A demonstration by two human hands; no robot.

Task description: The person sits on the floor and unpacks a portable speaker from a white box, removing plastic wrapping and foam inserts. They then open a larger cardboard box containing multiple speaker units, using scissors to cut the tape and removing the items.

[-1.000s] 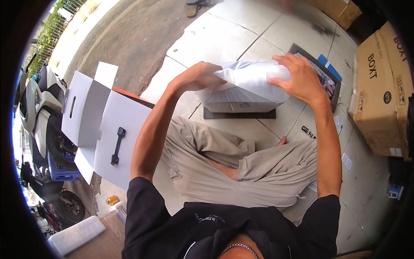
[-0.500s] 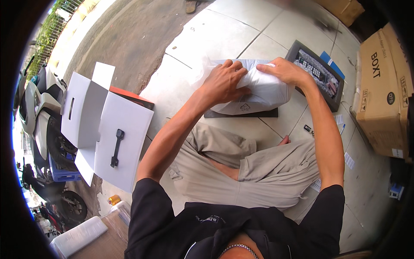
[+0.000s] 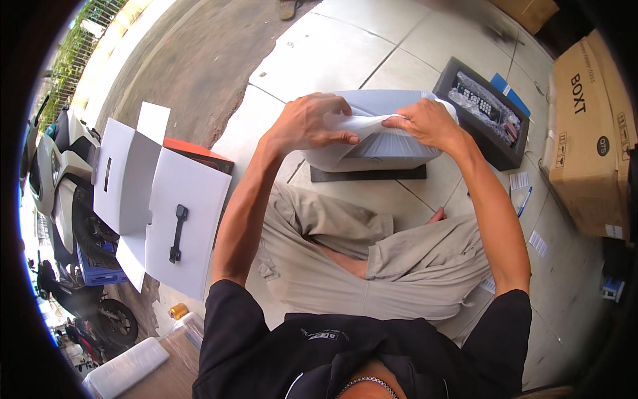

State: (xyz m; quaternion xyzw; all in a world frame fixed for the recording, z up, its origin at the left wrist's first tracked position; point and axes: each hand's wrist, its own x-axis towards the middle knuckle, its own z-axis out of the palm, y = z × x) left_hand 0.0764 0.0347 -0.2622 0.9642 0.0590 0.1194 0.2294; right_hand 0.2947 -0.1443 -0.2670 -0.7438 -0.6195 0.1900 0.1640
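Note:
A white plastic bag (image 3: 379, 143) wraps a bulky, box-like thing in front of me, its contents hidden. A black slab (image 3: 369, 174) shows beneath the near side. My left hand (image 3: 312, 123) grips the bag's plastic at the upper left, thumb and fingers curled round a bunched fold. At the upper right, my right hand (image 3: 428, 123) pinches the same plastic, which is drawn taut between the two hands.
On the left lies an opened white carton (image 3: 189, 219) with a black strap-like handle (image 3: 179, 233). A dark foam-lined tray (image 3: 482, 110) is beyond my right hand. Farther right stand a brown cardboard box (image 3: 588, 139) and a blue pen (image 3: 525, 201) on the tiles. Motorbikes (image 3: 60, 173) are parked left.
My left hand has shifted left and turned, now holding a fold of the bag. My right hand has moved slightly nearer and left, and the plastic between them is stretched.

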